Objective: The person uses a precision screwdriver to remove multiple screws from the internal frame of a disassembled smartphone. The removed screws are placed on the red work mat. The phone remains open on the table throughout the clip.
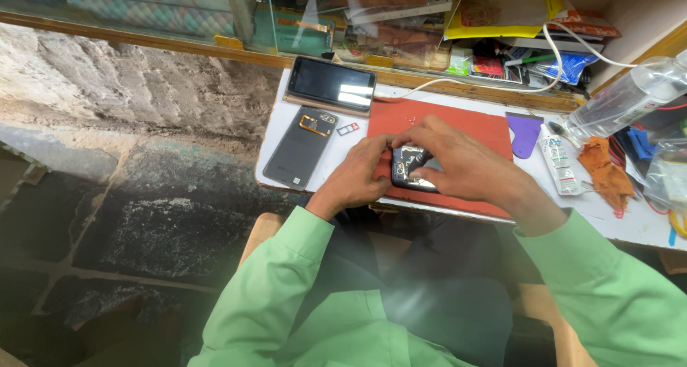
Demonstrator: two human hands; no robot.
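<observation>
On the red mat point(458, 127) of the white desk point(286, 116), left hand point(356, 177) and right hand point(458, 159) together grip an opened dark phone point(411, 168), beside a detached back cover point(300, 146) and a second phone point(331, 84).

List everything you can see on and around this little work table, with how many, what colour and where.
phone with its back off: one, black, on the red mat, between both hands
red mat: one, red, middle of the white table
phone back cover: one, dark grey, left of the mat
whole phone: one, black screen up, at the far left corner of the table
card tray: one, small, pale, between cover and mat
plastic scraper: one, purple, right of the mat
glue tube: one, white, right of the scraper
cloth: one, orange, right of the tube
bottle: one, clear, lying at far right
cable: one, white, along the back edge
left hand: on the open phone's left side
right hand: over the open phone's top
</observation>
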